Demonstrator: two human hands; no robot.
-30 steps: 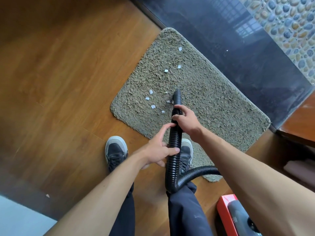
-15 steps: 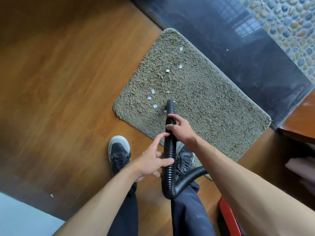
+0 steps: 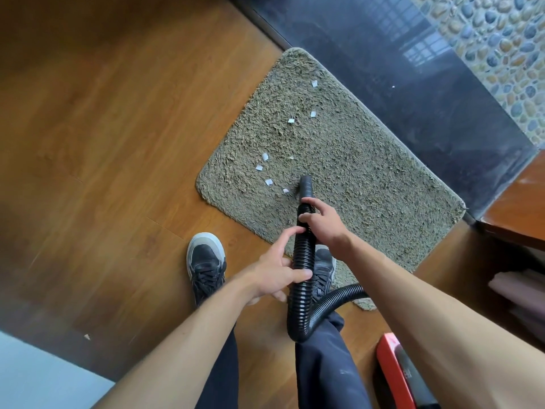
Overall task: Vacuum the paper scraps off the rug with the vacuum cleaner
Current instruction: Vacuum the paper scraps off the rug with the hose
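Gripping the black ribbed hose (image 3: pixel 303 255) with both hands: right hand (image 3: pixel 324 221) closed around it near the smooth nozzle (image 3: pixel 305 185), left hand (image 3: pixel 277 274) wrapped lower down, index finger stretched up along the hose. Nozzle tip touches the shaggy grey-green rug (image 3: pixel 354 160), just beside the nearest paper scrap (image 3: pixel 285 190). More paper scraps (image 3: pixel 268 182) lie left and beyond the nozzle, away from both hands. Red vacuum cleaner body (image 3: pixel 392 370) sits bottom right on wood floor (image 3: pixel 118 143). Right shoe (image 3: pixel 324 270) on rug edge, left shoe (image 3: pixel 206 261) on floor.
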